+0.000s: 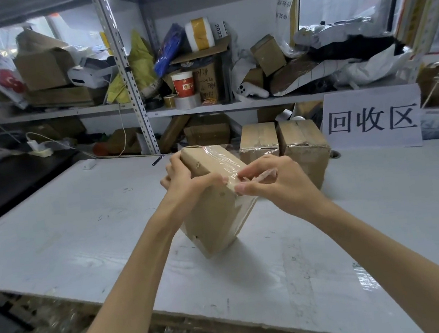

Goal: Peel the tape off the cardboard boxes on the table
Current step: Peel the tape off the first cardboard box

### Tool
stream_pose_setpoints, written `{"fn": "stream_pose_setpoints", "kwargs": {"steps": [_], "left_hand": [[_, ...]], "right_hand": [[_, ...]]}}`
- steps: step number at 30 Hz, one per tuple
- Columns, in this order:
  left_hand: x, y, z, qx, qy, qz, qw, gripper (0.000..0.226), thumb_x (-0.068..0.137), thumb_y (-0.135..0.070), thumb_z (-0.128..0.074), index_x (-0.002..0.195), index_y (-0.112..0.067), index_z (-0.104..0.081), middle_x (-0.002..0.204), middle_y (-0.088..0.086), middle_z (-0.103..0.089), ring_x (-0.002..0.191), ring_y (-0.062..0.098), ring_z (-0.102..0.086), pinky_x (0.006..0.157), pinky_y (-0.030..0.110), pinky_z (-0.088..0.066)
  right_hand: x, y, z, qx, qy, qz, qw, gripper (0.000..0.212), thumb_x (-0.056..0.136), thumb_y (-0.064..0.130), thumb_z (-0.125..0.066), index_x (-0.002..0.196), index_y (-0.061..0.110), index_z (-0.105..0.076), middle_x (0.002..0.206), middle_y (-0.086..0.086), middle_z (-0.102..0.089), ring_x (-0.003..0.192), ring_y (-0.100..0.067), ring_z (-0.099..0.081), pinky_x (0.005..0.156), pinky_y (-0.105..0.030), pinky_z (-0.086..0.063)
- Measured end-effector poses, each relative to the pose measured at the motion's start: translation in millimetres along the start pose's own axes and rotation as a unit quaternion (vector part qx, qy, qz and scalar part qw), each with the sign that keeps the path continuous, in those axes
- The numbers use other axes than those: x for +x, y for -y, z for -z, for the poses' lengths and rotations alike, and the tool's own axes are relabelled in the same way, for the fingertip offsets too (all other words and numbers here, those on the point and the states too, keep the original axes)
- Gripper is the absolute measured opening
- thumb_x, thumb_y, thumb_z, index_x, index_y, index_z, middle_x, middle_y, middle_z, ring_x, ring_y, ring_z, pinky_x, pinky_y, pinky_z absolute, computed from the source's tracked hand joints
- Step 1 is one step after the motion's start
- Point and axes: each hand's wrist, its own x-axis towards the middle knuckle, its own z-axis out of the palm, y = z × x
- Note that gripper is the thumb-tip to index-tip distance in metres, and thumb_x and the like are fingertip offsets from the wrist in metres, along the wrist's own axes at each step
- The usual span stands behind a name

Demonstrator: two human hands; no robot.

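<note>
A closed brown cardboard box [213, 216] stands tilted on one edge on the white bench [84, 236], its contents hidden. The left hand [184, 181] grips its upper end. The right hand [275, 184] pinches a lifted strip of clear tape [264, 175] at its top edge. Two taped cardboard boxes [258, 141] stand behind, beside a white paper sign [372, 121]. Cluttered metal shelves [233, 105] line the back.

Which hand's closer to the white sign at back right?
Right. The right hand pinches tape on the held box, below-left of the sign; the left hand grips that box farther left.
</note>
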Motion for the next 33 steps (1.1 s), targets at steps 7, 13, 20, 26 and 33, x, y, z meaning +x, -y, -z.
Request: {"fn": "stream_pose_setpoints", "kwargs": {"steps": [7, 13, 20, 26, 33], "left_hand": [[-3, -6, -8, -0.029, -0.001, -0.049, 0.998, 0.083, 0.051, -0.037, -0.077, 0.117, -0.040, -0.026, 0.103, -0.023, -0.032, 0.114, 0.017, -0.030, 0.074, 0.021, -0.032], [-2, -7, -15, -0.015, -0.014, -0.071, 0.997, 0.085, 0.053, -0.041, -0.076, 0.119, -0.042, -0.023, 0.103, -0.028, -0.030, 0.114, 0.013, -0.025, 0.072, 0.018, -0.028], [-4, -4, -20, -0.001, -0.006, -0.089, 0.996, 0.087, 0.053, -0.048, -0.075, 0.123, -0.045, -0.023, 0.120, -0.014, -0.032, 0.116, 0.013, -0.025, 0.083, 0.029, -0.032], [-2, -6, -23, 0.009, -0.005, -0.088, 0.996, 0.095, 0.056, -0.051, -0.074, 0.134, -0.043, -0.021, 0.124, -0.016, -0.027, 0.120, 0.013, -0.023, 0.093, 0.034, -0.031], [-6, 0, -20, 0.012, -0.004, -0.090, 0.996, 0.101, 0.053, -0.058, -0.074, 0.135, -0.045, -0.018, 0.124, -0.019, -0.024, 0.121, 0.013, -0.021, 0.097, 0.035, -0.030]], "right_hand": [[-1, 4, 8, -0.060, -0.018, -0.030, 0.998, 0.026, 0.068, 0.038, -0.083, 0.087, 0.021, -0.078, 0.083, 0.008, -0.070, 0.073, -0.001, -0.060, 0.058, -0.012, -0.049], [3, 17, 11, -0.135, -0.019, -0.016, 0.991, 0.017, 0.074, 0.022, -0.081, 0.087, 0.011, -0.077, 0.077, 0.002, -0.068, 0.067, -0.003, -0.058, 0.049, -0.008, -0.039], [-2, 13, 7, -0.163, -0.071, 0.048, 0.983, 0.009, 0.074, 0.009, -0.076, 0.082, 0.011, -0.078, 0.066, -0.001, -0.069, 0.057, -0.006, -0.059, 0.057, -0.017, -0.047], [-12, -1, 9, -0.048, -0.119, 0.009, 0.992, 0.011, 0.078, 0.017, -0.077, 0.089, 0.014, -0.076, 0.080, 0.004, -0.072, 0.074, -0.008, -0.066, 0.067, -0.020, -0.056], [-5, 3, 7, -0.058, -0.084, -0.020, 0.995, 0.010, 0.077, 0.021, -0.078, 0.083, 0.013, -0.076, 0.076, 0.005, -0.068, 0.072, -0.005, -0.061, 0.060, -0.009, -0.043]]}}
